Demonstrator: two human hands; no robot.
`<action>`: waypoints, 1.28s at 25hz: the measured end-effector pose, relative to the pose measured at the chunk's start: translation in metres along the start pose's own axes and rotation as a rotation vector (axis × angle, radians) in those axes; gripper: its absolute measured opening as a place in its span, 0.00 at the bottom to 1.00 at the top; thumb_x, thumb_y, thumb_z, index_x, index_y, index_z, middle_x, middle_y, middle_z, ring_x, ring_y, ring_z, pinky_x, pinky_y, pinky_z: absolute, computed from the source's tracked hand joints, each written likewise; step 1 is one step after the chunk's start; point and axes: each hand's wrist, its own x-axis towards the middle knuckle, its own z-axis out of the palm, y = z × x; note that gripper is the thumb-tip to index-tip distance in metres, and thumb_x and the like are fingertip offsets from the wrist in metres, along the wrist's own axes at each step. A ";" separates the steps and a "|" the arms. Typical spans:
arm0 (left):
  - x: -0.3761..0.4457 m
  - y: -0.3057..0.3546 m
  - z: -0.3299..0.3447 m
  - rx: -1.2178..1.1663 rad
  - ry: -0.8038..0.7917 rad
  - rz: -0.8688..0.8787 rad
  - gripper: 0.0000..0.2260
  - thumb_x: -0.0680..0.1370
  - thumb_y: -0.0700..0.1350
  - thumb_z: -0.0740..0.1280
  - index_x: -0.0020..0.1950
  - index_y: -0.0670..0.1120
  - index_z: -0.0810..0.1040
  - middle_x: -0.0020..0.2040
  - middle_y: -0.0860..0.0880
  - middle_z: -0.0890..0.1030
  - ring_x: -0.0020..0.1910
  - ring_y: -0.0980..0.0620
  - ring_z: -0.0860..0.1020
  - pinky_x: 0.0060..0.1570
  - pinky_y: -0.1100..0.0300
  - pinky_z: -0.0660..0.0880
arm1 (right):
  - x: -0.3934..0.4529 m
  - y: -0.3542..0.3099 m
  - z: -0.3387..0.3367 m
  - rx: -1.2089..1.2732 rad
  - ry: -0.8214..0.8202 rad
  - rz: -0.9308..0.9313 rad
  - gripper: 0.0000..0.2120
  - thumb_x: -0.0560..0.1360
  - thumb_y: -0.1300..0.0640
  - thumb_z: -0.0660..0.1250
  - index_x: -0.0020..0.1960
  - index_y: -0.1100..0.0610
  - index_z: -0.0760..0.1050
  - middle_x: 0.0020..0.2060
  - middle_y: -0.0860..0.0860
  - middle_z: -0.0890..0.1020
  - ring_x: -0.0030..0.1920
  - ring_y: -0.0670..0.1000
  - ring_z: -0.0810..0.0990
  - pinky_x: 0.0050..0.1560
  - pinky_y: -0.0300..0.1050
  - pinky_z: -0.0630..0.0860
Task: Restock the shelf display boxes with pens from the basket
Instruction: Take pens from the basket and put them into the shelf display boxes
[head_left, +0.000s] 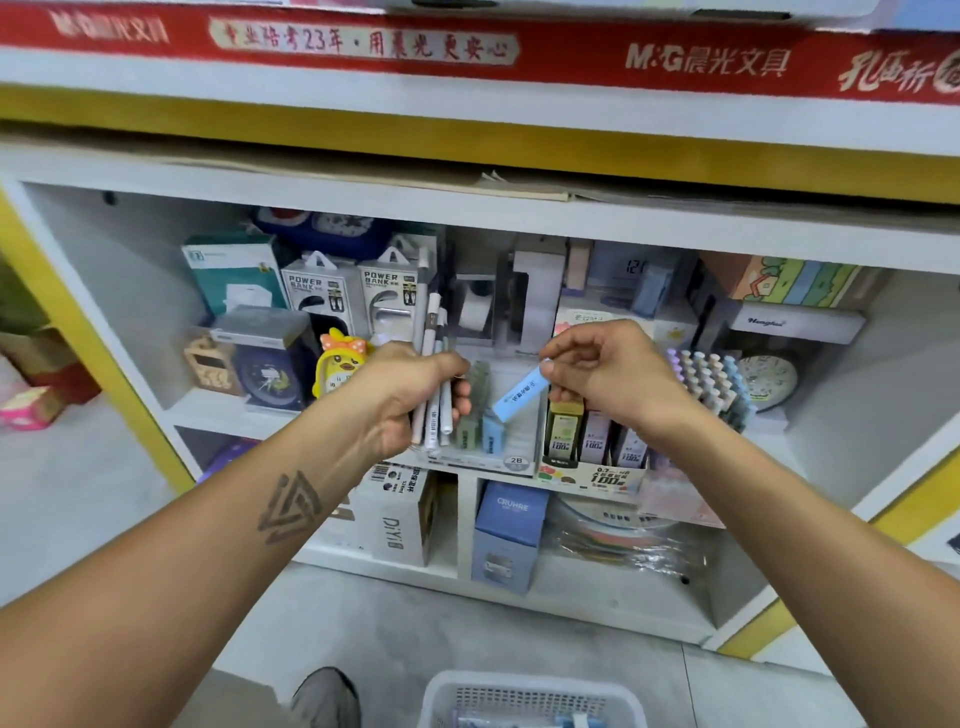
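Observation:
My left hand (415, 395) grips a bundle of several white and grey pens (432, 364), held upright in front of the shelf. My right hand (608, 374) pinches one end of a slim light-blue case (519, 392), which slants down toward a clear display box (488, 457) marked 2B. To the right of that box stands a display box (592, 467) of lead refills marked 100. A white basket (535, 699) sits on the floor at the bottom edge; little of its contents shows.
A rack of pastel-capped pens (711, 384) stands at the right of the shelf. Power bank boxes (353, 296), a yellow duck clock (340, 364) and a round clock (768, 379) fill the shelf. Boxes (511, 535) sit on the lower shelf. My shoe (324, 696) is beside the basket.

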 end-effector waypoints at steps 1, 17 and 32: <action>0.000 -0.001 -0.003 0.015 -0.009 -0.003 0.05 0.78 0.36 0.68 0.43 0.37 0.76 0.29 0.44 0.79 0.26 0.48 0.77 0.26 0.59 0.75 | 0.003 0.000 0.003 -0.037 0.007 -0.002 0.05 0.76 0.69 0.70 0.47 0.61 0.81 0.38 0.59 0.83 0.33 0.52 0.83 0.41 0.46 0.84; -0.001 -0.009 -0.031 0.045 -0.056 -0.004 0.07 0.78 0.35 0.67 0.54 0.36 0.74 0.30 0.43 0.79 0.25 0.47 0.77 0.26 0.59 0.75 | 0.017 0.016 0.049 -0.851 -0.130 -0.283 0.03 0.79 0.60 0.64 0.48 0.54 0.74 0.43 0.54 0.80 0.44 0.56 0.78 0.47 0.54 0.79; -0.012 -0.008 -0.007 0.157 -0.303 0.002 0.05 0.77 0.37 0.70 0.43 0.40 0.76 0.31 0.43 0.77 0.25 0.48 0.74 0.25 0.61 0.72 | 0.017 -0.013 0.035 -0.092 0.002 -0.045 0.12 0.79 0.61 0.67 0.61 0.54 0.81 0.47 0.45 0.86 0.44 0.45 0.82 0.44 0.40 0.75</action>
